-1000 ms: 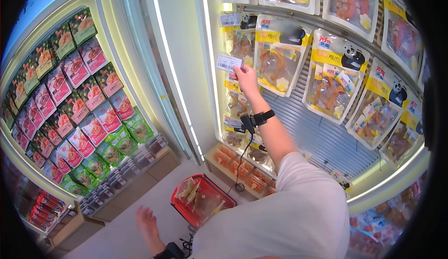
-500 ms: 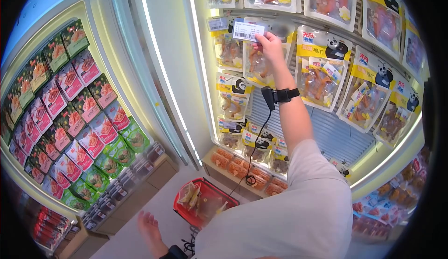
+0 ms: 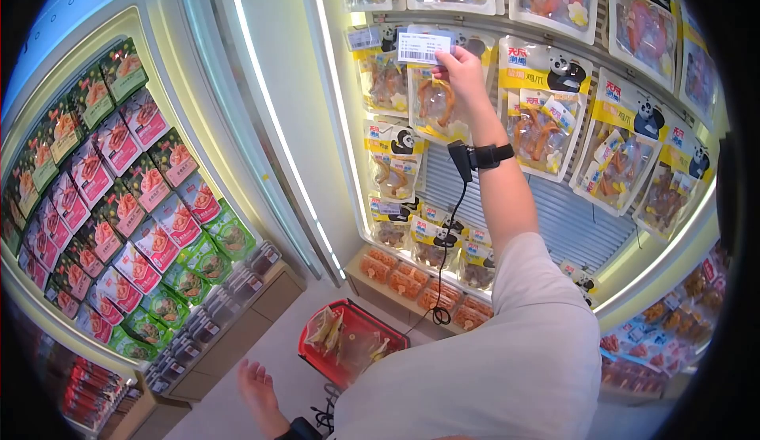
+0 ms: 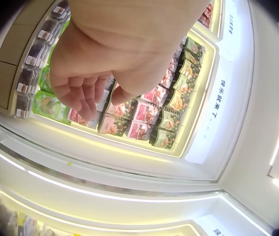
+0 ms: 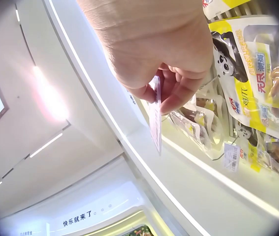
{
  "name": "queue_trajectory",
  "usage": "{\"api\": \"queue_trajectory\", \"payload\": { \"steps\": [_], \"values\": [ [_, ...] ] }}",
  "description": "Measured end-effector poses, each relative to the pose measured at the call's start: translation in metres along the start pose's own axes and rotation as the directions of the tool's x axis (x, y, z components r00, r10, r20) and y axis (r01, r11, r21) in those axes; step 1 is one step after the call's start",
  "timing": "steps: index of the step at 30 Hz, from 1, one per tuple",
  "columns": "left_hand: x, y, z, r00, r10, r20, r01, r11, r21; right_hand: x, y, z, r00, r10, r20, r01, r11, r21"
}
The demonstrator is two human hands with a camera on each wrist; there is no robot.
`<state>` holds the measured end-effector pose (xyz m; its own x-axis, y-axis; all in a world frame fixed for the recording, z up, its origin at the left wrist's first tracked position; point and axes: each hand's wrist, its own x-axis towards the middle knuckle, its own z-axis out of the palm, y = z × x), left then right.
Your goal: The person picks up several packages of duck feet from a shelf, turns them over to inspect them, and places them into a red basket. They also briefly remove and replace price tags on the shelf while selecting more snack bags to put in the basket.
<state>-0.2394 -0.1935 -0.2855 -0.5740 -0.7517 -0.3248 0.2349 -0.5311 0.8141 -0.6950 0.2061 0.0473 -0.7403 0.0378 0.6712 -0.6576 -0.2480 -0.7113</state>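
My right hand [image 3: 465, 76] is raised to the hanging rack and pinches a white price tag [image 3: 423, 44] with a barcode between thumb and fingers. In the head view the tag's printed face shows, overlapping the top of a yellow-and-clear packet of chicken feet [image 3: 435, 106]. Seen from the right wrist, the tag [image 5: 155, 120] is nearly edge-on, with panda-printed packets [image 5: 250, 73] to its right. Low at the bottom of the head view hangs my left hand [image 3: 261, 396], fingers loosely curled around nothing; it appears large in the left wrist view.
A red shopping basket [image 3: 314, 359] with a few packets inside stands on the floor. Left of me is a shelf of pink and green packets [image 3: 136, 266]. Trays of orange-brown food [image 3: 406, 280] line the rack's foot. A black cable [image 3: 451, 246] dangles from my right wrist.
My right hand has moved up and to the right with the price tag, from the rack's left edge to in front of a hanging packet. My left hand hangs much as before.
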Motion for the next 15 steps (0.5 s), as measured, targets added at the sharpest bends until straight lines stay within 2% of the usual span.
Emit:
{"api": "queue_trajectory", "payload": {
  "steps": [8, 15],
  "values": [
    [-0.004, -0.001, 0.007, 1.0, 0.003, 0.007, -0.004, 0.999, 0.049, -0.005, 0.006, -0.006, 1.0, 0.022, 0.002, -0.022, 1.0, 0.0],
    [-0.004, -0.007, 0.004, 1.0, -0.002, -0.028, 0.003, 0.999, 0.038, -0.047, 0.012, -0.011, 0.988, 0.14, 0.063, -0.14, 0.99, -0.011]
  ]
}}
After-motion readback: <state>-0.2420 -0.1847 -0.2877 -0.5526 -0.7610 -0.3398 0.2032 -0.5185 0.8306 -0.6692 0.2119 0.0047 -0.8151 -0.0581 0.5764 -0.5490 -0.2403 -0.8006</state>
